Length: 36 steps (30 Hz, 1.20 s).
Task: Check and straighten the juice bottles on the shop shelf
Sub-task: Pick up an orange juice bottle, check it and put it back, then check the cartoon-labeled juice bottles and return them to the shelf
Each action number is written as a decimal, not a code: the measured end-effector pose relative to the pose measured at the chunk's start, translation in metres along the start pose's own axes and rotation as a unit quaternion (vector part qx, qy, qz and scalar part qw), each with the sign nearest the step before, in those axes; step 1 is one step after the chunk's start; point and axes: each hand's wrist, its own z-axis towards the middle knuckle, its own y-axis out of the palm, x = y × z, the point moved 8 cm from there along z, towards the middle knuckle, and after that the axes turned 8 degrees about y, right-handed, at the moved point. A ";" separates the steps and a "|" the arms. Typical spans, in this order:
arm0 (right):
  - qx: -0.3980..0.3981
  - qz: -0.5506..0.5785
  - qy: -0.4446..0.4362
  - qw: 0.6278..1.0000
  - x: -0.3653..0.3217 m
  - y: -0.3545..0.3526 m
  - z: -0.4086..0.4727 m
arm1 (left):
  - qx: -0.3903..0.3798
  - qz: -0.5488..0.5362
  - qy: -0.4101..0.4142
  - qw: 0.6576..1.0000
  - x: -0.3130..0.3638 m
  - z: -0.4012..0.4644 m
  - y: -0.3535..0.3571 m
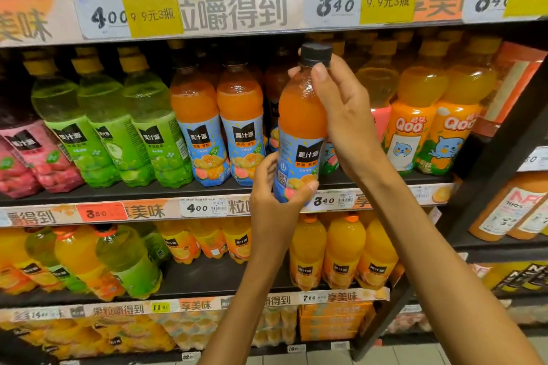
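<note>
While my left hand [274, 187] cups the base and my right hand [341, 109] pinches the neck, the black-capped orange juice bottle with a blue label [299, 133] stands nearly upright before its shelf gap [274, 115], just behind.

Both hands hold one orange juice bottle [299, 127] out in front of the shelf [148, 191], tilted slightly, its black cap [315, 54] on top. The right hand [344, 115] has its grip at the neck, thumb just under the cap. The left hand [274, 195] has its grip round the base. Just left of the upper grip stand two matching orange bottles [219, 124]; further left, green bottles [118, 133]. Right of it stand yellow-orange bottles [430, 115]. Below the lower grip runs a price strip [195, 208].
</note>
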 end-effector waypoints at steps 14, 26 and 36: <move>0.085 -0.147 -0.054 0.984 0.015 -0.004 0.009 | 0.116 0.228 0.120 0.959 0.000 -0.001 -0.001; 0.037 -0.321 -0.094 0.942 0.023 -0.006 -0.001 | 0.146 0.316 0.096 0.932 -0.001 0.010 -0.001; 0.144 -0.422 -0.159 0.881 0.018 -0.007 -0.001 | 0.147 0.310 0.151 0.927 0.002 0.015 0.014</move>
